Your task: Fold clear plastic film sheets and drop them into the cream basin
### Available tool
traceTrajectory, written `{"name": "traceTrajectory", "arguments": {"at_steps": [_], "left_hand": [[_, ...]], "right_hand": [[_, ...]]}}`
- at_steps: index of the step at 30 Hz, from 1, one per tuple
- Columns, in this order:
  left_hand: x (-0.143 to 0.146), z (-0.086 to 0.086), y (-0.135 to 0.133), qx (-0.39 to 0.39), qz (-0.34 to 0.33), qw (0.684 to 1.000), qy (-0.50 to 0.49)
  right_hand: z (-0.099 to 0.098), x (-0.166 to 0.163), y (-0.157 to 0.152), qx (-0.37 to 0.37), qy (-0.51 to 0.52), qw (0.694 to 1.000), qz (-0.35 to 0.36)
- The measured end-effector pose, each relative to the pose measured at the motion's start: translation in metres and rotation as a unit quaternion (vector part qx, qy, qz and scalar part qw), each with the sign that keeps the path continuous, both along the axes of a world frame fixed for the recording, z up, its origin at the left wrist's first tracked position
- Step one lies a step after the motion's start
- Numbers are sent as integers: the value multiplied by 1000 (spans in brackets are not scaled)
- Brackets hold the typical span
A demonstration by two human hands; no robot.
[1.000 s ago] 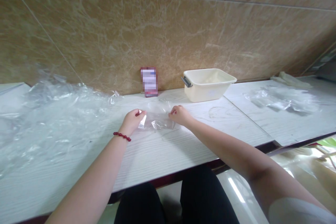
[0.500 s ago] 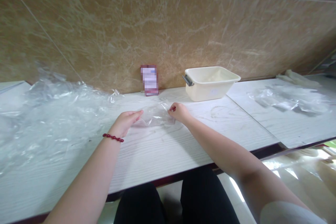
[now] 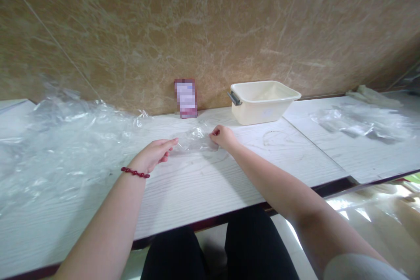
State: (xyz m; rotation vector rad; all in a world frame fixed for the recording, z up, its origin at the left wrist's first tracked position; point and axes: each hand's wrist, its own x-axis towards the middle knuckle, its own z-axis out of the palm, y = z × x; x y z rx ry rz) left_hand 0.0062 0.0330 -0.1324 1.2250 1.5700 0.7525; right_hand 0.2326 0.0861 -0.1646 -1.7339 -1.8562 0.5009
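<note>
A small clear plastic bag (image 3: 196, 140) lies crumpled on the white table (image 3: 203, 183) in front of me. My right hand (image 3: 223, 136) is closed in a pinch on the bag's right edge. My left hand (image 3: 153, 154), with a red bead bracelet on the wrist, rests just left of the bag with its fingers stretched out towards it, holding nothing; the fingertips reach the bag's left edge.
A big heap of clear plastic bags (image 3: 55, 140) covers the table's left side. A cream tub (image 3: 262, 101) and a small card (image 3: 185, 98) stand against the marble wall. More plastic (image 3: 357, 122) lies on the adjoining table at the right.
My left hand let go of the bag's left edge, opened and drew back a little to the left. The bag now lies flatter. My right hand kept its pinch.
</note>
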Motion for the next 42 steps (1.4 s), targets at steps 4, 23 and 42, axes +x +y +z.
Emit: {"name": "traceTrajectory", "arguments": {"at_steps": [4,23,42], "left_hand": [[9,-1,-4,-33,-47,998,-25],[7,-9,2,-26,-4,1000,13],[7,-5,-2,-105,-3,994,-4]], "right_hand": [[2,-1,-1,-6,3,1000,2],[4,3,2,-79,138,987,38],[6,-8,-16,-218,358,905,78]]}}
